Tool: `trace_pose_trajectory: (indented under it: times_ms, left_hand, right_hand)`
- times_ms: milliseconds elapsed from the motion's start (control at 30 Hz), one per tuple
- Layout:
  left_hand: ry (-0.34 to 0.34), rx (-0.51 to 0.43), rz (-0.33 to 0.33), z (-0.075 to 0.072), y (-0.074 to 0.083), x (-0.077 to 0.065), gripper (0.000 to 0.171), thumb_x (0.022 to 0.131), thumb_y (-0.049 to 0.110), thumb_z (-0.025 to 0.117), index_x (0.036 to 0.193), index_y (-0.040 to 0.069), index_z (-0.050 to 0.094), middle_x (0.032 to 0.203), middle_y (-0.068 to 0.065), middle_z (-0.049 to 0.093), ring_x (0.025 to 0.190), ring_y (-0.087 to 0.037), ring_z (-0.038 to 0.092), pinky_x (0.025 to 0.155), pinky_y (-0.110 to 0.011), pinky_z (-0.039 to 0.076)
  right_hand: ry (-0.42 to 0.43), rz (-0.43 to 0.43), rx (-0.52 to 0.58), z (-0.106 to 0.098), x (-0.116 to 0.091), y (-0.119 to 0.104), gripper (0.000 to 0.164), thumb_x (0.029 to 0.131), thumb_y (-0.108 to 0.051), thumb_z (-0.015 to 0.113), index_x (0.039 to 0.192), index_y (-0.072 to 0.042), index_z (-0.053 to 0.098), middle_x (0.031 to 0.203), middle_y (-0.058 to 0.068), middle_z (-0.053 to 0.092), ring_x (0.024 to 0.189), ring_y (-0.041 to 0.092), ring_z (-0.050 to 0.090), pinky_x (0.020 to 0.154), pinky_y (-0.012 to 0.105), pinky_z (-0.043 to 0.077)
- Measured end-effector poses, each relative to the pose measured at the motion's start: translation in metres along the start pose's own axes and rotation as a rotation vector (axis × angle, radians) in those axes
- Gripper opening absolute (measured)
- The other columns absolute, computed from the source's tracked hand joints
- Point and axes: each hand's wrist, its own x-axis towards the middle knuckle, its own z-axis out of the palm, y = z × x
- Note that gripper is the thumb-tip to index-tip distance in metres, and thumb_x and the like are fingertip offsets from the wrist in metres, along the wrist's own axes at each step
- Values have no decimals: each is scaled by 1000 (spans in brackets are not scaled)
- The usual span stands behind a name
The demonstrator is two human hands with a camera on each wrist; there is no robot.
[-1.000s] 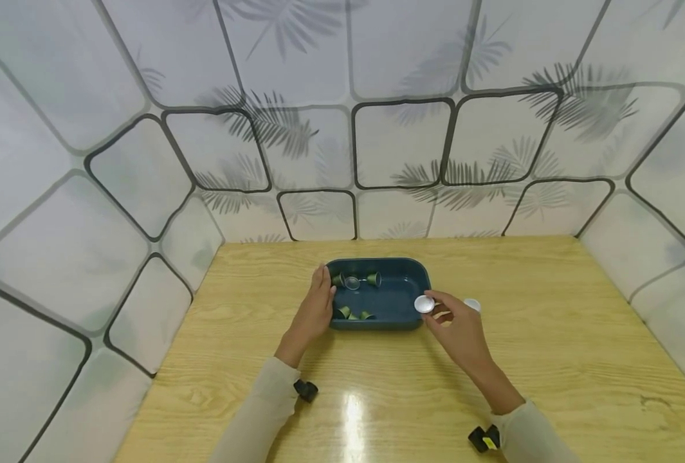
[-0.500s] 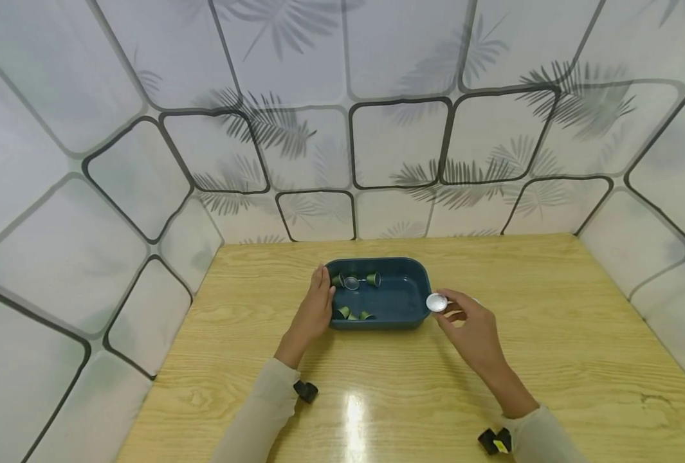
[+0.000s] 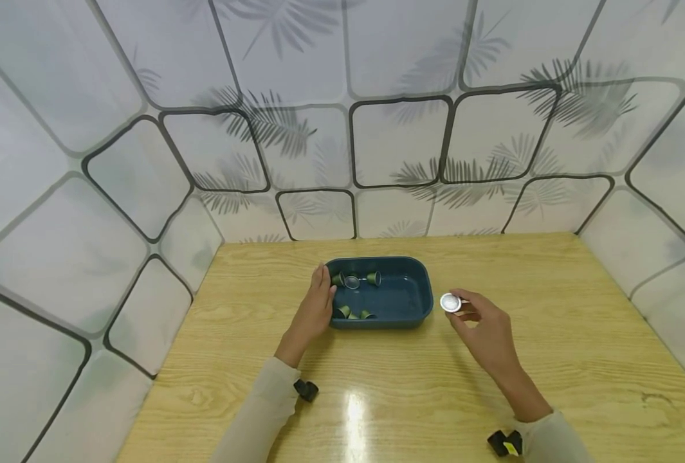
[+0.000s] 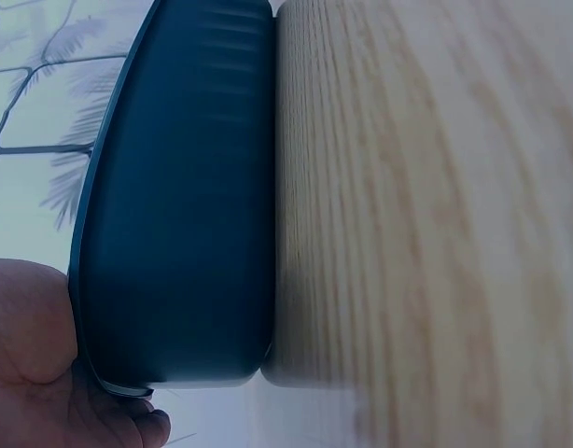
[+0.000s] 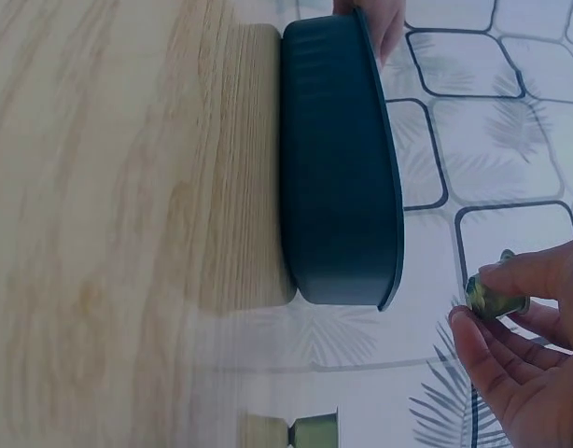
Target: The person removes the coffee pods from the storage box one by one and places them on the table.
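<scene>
Right hand (image 3: pixel 484 334): right of centre in the head view, held just beside the right end of a blue container (image 3: pixel 388 324) and apart from it. Its fingers (image 5: pixel 534 271) are clamped on a held capsule (image 3: pixel 451 302); the head view shows that capsule's round silvery face, the right wrist view its green body at the right of the frame.

Left hand (image 3: pixel 313 308): at the container's left end, fingers and thumb closed about the rim.

The container stands on the wood-grain surface (image 3: pixel 550 289) near the centre of the head view. Small green capsules (image 3: pixel 374 279) lie inside, grouped at the upper left and lower left of its interior. A pale round disc (image 3: pixel 352 282) lies among the upper ones; it appears to be a capsule seen face-on, though detail is insufficient to confirm.

A further capsule (image 5: pixel 316 431) is cut off by the lower edge of the right wrist view.
</scene>
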Motion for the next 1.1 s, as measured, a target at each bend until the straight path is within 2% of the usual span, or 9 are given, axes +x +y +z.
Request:
trace_pose_trajectory:
  times_ms: [200, 533, 967, 1100]
  left_hand:
    - [-4, 4, -5, 0, 0, 0, 59, 114, 20, 33, 159, -7, 7, 168, -22, 0, 155, -38, 7, 121, -51, 22]
    - [-1, 8, -7, 1, 0, 0, 59, 114, 20, 33, 159, -7, 8, 168, -22, 1, 155, -39, 8, 121, -50, 23]
    - [-2, 4, -22, 1, 0, 0, 59, 114, 21, 33, 160, -6, 8, 168, -21, 0, 155, -38, 6, 121, -51, 23]
    - [-7, 4, -20, 1, -2, 1, 59, 114, 21, 33, 160, -6, 7, 168, -21, 0, 155, -39, 6, 120, -52, 23]
  right_hand:
    - [13, 12, 5, -5, -1, 6, 50, 73, 16, 83, 119, 4, 70, 106, 15, 72, 85, 17, 70, 69, 10, 52]
    - [38, 62, -14, -17, -2, 15, 47, 77, 14, 81, 121, 4, 70, 109, 19, 72, 88, -1, 65, 68, 8, 51]
    - [34, 110, -65, -37, 4, 24, 41, 82, 10, 78, 122, 6, 69, 109, 23, 73, 85, -4, 63, 68, 4, 47]
    - [22, 132, -95, -41, 5, 31, 40, 83, 8, 79, 122, 5, 69, 107, 23, 73, 83, -14, 59, 67, 2, 46]
